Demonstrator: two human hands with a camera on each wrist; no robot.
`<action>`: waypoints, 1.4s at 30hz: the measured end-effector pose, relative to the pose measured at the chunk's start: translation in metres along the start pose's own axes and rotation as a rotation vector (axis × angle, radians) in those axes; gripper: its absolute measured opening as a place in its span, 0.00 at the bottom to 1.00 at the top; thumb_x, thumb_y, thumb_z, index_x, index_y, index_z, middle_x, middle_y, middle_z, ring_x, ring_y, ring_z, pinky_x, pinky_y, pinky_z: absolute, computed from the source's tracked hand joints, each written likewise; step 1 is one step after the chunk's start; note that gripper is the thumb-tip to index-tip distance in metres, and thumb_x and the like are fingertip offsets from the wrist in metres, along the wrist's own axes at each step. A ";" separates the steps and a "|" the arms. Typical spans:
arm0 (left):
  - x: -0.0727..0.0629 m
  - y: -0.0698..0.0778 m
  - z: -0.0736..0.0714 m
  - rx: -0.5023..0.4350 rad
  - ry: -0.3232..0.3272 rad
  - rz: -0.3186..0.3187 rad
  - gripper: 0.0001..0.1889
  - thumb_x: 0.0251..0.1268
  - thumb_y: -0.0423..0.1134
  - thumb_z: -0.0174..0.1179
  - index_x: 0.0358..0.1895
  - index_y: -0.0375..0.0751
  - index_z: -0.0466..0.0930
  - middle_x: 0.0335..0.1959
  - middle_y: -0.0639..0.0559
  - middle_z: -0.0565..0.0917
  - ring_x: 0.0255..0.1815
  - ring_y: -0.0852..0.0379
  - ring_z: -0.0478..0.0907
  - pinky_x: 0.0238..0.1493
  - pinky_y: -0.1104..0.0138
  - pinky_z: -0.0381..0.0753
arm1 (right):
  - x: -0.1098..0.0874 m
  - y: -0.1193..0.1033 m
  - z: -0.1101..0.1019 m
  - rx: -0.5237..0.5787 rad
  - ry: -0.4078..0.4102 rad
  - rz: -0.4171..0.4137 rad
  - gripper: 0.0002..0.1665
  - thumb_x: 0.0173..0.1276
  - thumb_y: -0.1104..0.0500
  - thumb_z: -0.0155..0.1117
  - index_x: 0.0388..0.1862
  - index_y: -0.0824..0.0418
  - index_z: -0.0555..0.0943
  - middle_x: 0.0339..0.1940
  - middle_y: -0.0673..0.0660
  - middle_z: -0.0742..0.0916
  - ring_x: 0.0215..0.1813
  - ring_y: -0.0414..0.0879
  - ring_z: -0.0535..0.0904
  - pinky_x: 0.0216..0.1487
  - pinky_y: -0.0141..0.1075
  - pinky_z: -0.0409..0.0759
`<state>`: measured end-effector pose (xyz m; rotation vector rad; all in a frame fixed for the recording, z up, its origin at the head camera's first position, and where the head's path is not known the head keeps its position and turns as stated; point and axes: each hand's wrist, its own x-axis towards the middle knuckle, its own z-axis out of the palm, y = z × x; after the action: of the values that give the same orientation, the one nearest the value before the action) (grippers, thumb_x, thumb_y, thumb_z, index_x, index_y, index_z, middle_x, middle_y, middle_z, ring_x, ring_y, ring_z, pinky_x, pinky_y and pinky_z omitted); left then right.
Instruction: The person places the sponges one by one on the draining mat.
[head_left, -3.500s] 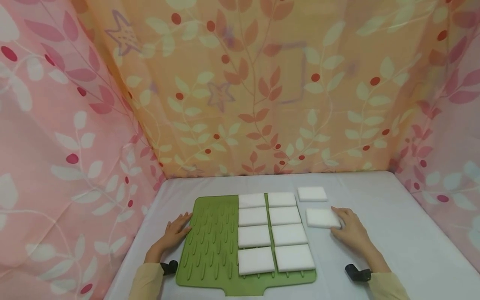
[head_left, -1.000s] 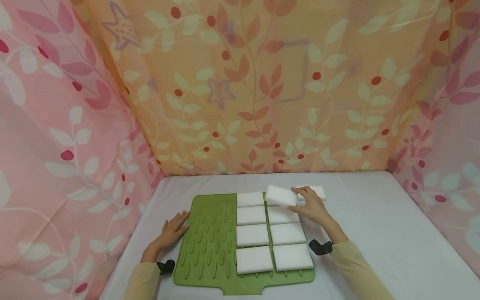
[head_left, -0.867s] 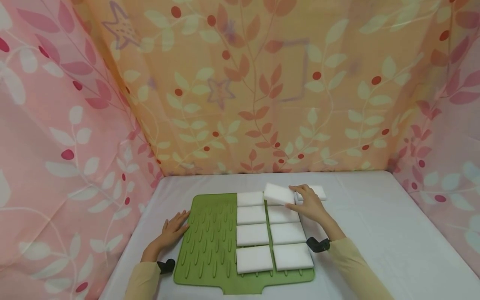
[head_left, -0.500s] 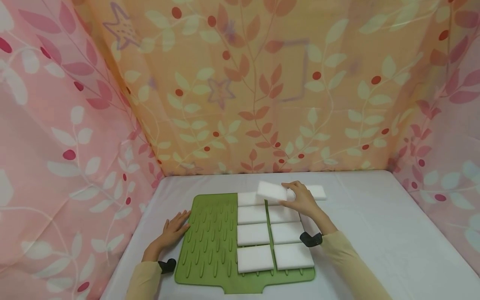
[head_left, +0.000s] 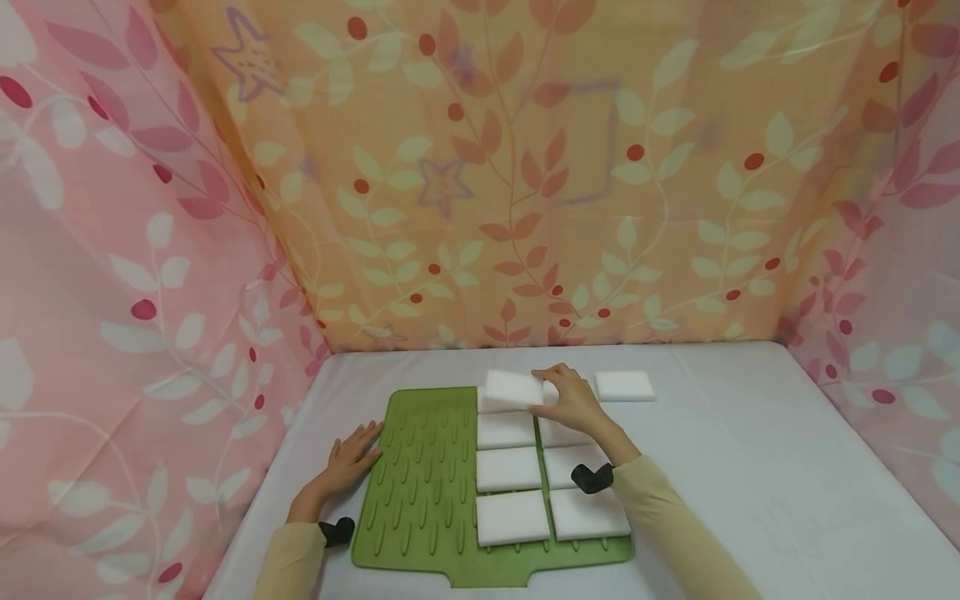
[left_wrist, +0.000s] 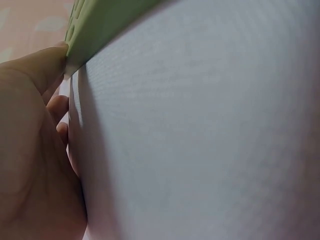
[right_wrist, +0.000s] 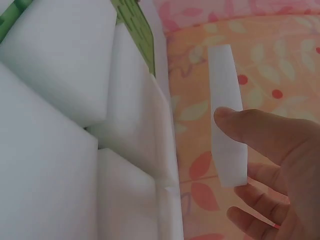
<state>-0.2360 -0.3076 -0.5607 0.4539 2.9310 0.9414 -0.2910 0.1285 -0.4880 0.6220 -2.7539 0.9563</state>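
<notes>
In the head view my right hand (head_left: pixel 572 402) pinches a white sponge block (head_left: pixel 513 389) at its right end and carries it above the far row of blocks. The right wrist view shows the thumb on one face of this sponge block (right_wrist: pixel 227 135), which is raised off the others. Under it lies a green ribbed mat (head_left: pixel 416 483), with two columns of similar white blocks (head_left: pixel 513 518) on its right part. My left hand (head_left: pixel 347 462) rests on the table at the mat's left edge. In the left wrist view its thumb touches the mat's edge (left_wrist: pixel 92 37).
One more white block (head_left: pixel 625 386) lies on the white-covered table (head_left: pixel 757 467), right of the mat's far corner. Patterned curtains (head_left: pixel 517 167) stand behind the table and at both sides. The mat has a tab (head_left: pixel 489 577) at its near edge.
My right hand has picked up the block that lay on the table right of the mat. It has carried the block leftward over the mat's far row. My left hand stays in place.
</notes>
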 end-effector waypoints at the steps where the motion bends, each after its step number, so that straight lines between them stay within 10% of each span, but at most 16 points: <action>1: 0.000 0.000 0.000 0.002 -0.003 0.000 0.28 0.71 0.43 0.47 0.71 0.40 0.55 0.72 0.37 0.55 0.72 0.34 0.46 0.62 0.35 0.33 | 0.001 -0.002 0.002 -0.001 -0.002 -0.001 0.40 0.49 0.43 0.73 0.61 0.56 0.75 0.50 0.58 0.77 0.53 0.55 0.72 0.51 0.54 0.69; 17: -0.003 -0.007 0.004 -0.012 0.046 0.100 0.27 0.71 0.44 0.46 0.70 0.40 0.56 0.69 0.30 0.57 0.70 0.31 0.47 0.58 0.32 0.34 | 0.016 -0.038 0.035 -0.045 -0.032 -0.042 0.40 0.49 0.43 0.73 0.60 0.57 0.76 0.49 0.58 0.78 0.51 0.55 0.74 0.51 0.52 0.70; 42: -0.001 0.003 -0.002 0.007 -0.020 0.000 0.28 0.72 0.42 0.46 0.72 0.39 0.53 0.72 0.36 0.54 0.72 0.34 0.45 0.63 0.35 0.31 | 0.031 -0.076 0.072 -0.156 -0.096 -0.113 0.38 0.51 0.42 0.71 0.59 0.58 0.76 0.49 0.58 0.78 0.51 0.54 0.72 0.54 0.51 0.68</action>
<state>-0.2342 -0.3067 -0.5579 0.4611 2.9173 0.9209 -0.2870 0.0191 -0.4935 0.8058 -2.8056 0.6973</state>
